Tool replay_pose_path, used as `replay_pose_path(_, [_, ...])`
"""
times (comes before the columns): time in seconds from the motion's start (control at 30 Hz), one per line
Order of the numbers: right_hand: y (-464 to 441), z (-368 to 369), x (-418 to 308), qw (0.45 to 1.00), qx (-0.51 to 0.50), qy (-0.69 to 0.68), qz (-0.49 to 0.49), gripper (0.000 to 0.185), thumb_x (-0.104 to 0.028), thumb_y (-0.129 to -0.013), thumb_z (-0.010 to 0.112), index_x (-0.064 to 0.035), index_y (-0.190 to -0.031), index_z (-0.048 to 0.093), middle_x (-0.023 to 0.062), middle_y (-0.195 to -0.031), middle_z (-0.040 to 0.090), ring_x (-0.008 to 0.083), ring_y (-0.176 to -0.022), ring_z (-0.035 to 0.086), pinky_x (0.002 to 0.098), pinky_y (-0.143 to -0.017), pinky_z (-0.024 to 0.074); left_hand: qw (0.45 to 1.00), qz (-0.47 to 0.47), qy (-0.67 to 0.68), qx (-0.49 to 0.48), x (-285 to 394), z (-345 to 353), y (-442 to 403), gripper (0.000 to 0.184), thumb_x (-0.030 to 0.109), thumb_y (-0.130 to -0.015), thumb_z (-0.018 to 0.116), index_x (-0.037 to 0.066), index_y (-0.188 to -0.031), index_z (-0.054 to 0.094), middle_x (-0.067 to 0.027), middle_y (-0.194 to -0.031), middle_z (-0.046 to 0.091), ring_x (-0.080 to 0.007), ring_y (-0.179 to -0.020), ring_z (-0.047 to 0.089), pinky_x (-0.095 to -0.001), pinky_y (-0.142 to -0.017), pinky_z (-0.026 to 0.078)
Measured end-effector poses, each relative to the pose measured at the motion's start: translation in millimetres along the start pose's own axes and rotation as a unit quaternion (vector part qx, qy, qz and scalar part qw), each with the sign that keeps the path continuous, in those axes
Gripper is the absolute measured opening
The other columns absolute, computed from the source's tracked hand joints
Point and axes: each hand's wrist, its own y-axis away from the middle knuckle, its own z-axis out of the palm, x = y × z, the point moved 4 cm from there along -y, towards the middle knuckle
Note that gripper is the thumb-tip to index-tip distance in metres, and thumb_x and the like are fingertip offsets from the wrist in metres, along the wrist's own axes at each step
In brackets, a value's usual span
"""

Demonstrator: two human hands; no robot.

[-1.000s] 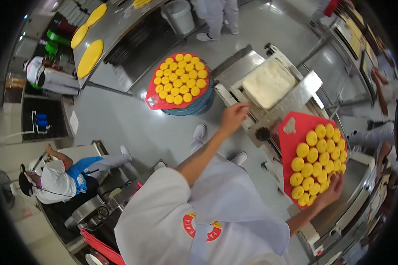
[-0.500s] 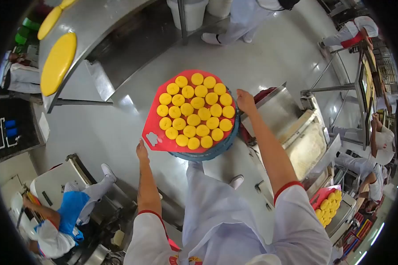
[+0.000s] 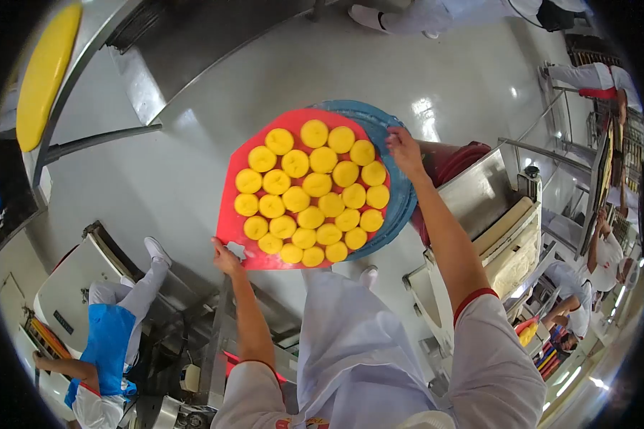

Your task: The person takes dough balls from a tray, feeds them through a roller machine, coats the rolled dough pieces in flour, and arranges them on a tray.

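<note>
A red board [image 3: 230, 207] with a cut-out handle carries several round yellow dough pieces [image 3: 295, 163] spread over its surface. My left hand [image 3: 227, 257] is closed on the board's near left corner, beside the cut-out. The board overlaps a round blue lid or container top [image 3: 402, 204], whose rim shows at the far and right sides. Over that blue rim, just right of the board and apart from it, is my right hand [image 3: 406, 151]. Its fingers are loosely bent and spread, with nothing visible in them.
A dark red bin [image 3: 444, 161] and a metal-topped machine [image 3: 508, 222] stand at right. A yellow slab [image 3: 48, 75] lies on a metal table at upper left. A person in a blue apron [image 3: 107, 339] works at lower left; other people are at right.
The board has shifted left relative to the blue round top, uncovering more of its right side. My left hand now grips the board's corner. The view has moved closer and turned slightly.
</note>
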Motion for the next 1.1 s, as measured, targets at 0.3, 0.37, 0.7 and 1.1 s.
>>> replay_pose_path(0.3, [45, 72, -18, 0.982, -0.101, 0.051, 0.152, 0.069, -0.055, -0.102, 0.042, 0.0065, -0.126, 0.06, 0.0186, -0.126, 0.063, 0.0278, -0.114, 0.059, 0.0379, -0.098, 0.0444, 0.988, -0.038, -0.124, -0.084, -15, -19, -67, 0.057, 0.063, -0.092, 0.059, 0.014, -0.066, 0.047, 0.0048, -0.051, 0.037, -0.0086, -0.039, 0.033, -0.0287, -0.037, 0.027])
replay_pose_path(0.37, [53, 63, -20, 0.972, -0.116, -0.02, 0.206, 0.075, -0.058, -0.101, 0.042, 0.0091, -0.132, 0.054, 0.0196, -0.135, 0.058, 0.0276, -0.122, 0.056, 0.0369, -0.103, 0.0419, 0.991, -0.003, -0.105, -0.087, -9, -29, -64, 0.054, 0.061, -0.093, 0.059, 0.015, -0.067, 0.048, 0.0055, -0.053, 0.037, -0.0077, -0.04, 0.033, -0.028, -0.036, 0.027])
replay_pose_path(0.7, [213, -83, -136, 0.93, -0.104, -0.315, 0.158, 0.075, -0.06, -0.102, 0.04, 0.0046, -0.138, 0.05, 0.0127, -0.139, 0.056, 0.0219, -0.126, 0.053, 0.0359, -0.108, 0.0415, 0.967, 0.103, 0.018, -0.233, 193, -102, 68, 0.038, 0.046, -0.099, 0.058, 0.017, -0.076, 0.051, 0.0087, -0.057, 0.035, -0.0033, -0.043, 0.03, -0.0223, -0.036, 0.023])
replay_pose_path(1.1, [608, -420, -178, 0.93, 0.138, -0.328, -0.092, 0.057, -0.041, -0.104, 0.048, 0.0064, -0.136, 0.051, 0.0095, -0.132, 0.059, 0.0168, -0.121, 0.054, 0.03, -0.105, 0.0413, 0.781, 0.251, -0.046, -0.571, 367, -212, 478, 0.036, 0.022, -0.106, 0.048, 0.013, -0.14, 0.051, 0.0024, -0.071, 0.045, -0.0042, -0.052, 0.035, -0.0189, -0.042, 0.03])
